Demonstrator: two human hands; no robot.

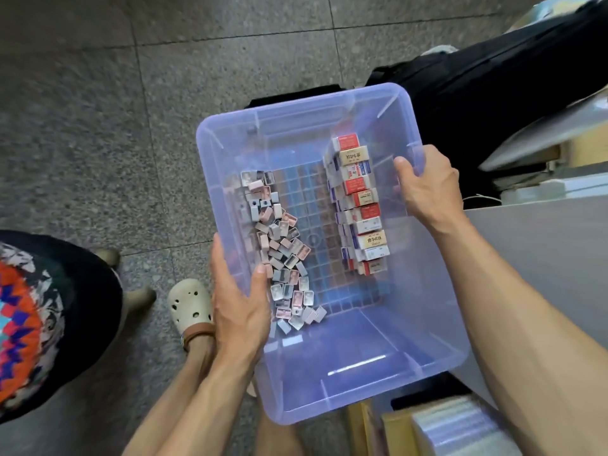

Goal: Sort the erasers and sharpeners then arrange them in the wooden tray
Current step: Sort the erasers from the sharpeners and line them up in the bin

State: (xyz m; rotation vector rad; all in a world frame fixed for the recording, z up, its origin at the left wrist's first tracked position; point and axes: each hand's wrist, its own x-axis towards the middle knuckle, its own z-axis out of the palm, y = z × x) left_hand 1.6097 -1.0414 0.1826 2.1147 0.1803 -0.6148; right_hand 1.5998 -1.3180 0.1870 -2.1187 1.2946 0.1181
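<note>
Grey tiled floor (98,93), left hand (238,307) and right hand (427,189) fingers curled gripping translucent bin (362,373) rims

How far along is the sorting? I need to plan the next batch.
The sorting looks done: sharpeners lie along one side of the plastic bin, boxed erasers are stacked along the other. In hand: the left hand and right hand grip the bin's sides, holding it up. Left: arranging them in the wooden tray, which is not in view.
</note>
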